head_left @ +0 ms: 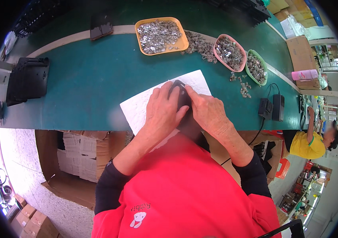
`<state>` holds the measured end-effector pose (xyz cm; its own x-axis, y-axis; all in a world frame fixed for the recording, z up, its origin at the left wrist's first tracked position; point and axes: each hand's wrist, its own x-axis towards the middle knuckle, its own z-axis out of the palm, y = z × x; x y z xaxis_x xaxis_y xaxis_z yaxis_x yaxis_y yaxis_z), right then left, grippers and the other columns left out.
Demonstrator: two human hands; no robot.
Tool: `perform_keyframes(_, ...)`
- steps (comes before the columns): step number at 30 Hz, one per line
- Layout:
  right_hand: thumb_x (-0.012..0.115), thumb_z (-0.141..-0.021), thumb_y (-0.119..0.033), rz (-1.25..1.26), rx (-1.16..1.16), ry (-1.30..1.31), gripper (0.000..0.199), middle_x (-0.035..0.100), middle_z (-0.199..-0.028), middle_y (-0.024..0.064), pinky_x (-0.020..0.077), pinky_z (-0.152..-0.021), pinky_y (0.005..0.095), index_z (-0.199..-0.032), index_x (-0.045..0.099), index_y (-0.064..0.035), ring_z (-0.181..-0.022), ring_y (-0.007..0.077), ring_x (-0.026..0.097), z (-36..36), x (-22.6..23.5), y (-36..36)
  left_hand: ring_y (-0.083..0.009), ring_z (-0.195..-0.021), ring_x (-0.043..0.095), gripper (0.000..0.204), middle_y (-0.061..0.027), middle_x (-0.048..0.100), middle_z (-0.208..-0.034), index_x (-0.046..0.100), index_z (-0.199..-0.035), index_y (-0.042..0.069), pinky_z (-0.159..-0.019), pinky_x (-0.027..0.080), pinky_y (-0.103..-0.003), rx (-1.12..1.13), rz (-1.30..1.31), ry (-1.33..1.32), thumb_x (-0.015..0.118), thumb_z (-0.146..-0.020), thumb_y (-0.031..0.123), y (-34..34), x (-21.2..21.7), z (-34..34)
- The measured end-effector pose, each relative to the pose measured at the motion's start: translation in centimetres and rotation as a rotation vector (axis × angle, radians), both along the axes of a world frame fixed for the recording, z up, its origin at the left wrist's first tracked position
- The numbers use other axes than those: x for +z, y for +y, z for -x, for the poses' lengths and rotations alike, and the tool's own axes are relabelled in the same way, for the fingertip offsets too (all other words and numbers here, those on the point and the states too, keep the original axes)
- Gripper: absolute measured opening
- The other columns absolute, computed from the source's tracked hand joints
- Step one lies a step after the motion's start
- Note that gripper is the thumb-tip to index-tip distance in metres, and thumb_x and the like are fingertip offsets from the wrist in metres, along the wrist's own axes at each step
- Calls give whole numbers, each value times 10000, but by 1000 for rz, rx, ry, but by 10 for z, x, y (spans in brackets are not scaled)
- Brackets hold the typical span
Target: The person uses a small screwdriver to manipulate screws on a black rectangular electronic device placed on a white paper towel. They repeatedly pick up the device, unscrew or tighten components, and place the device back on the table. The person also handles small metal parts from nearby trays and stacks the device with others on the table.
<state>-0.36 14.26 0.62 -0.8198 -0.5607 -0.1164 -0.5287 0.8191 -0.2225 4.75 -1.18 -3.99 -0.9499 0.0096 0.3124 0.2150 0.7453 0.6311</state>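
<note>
A dark, smooth plastic part (188, 115) lies over a white foam sheet (134, 110) at the near edge of the green workbench. My left hand (162, 106) grips its left side, with fingers bent over the top and the thumb on its face. From the other side, my right hand (208, 111) holds the part, its index finger stretched along the upper right edge. The remaining right fingers are curled and partly hidden. Blur and my hands cover much of the part, so its exact kind cannot be made out.
Small metal pieces fill a yellow tray (138, 39), a pink basket (215, 50) and a green basket (265, 67); more lie loose between them. Black plastic parts (29, 79) stack at left. Two black power adapters (272, 108) sit at right. A person in yellow (307, 144) works farther right.
</note>
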Motion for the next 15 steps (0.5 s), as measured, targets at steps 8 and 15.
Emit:
perform_keyframes(8, 521, -894, -62, -21, 28, 28, 409, 676, -822, 137, 531, -624, 445, -1301, 516, -101, -743, 338, 667, 4, 1, -1, -361, -990, 530, 533, -216, 512, -1253, 574, -1145, -45, -867, 455, -427, -6, -15, 36, 779, -707, 179, 0, -2, 1)
perform_keyframes(15, 526, -888, -60, -39, 57, 51, 403, 678, -795, 134, 524, -596, 433, -1287, 531, -110, -713, 328, 670, 6, 3, 0, -358, -986, 530, 539, -216, 510, -1264, 575, -1147, -50, -865, 452, -425, 3, -15, 65, 779, -703, 177, 1, -4, 1)
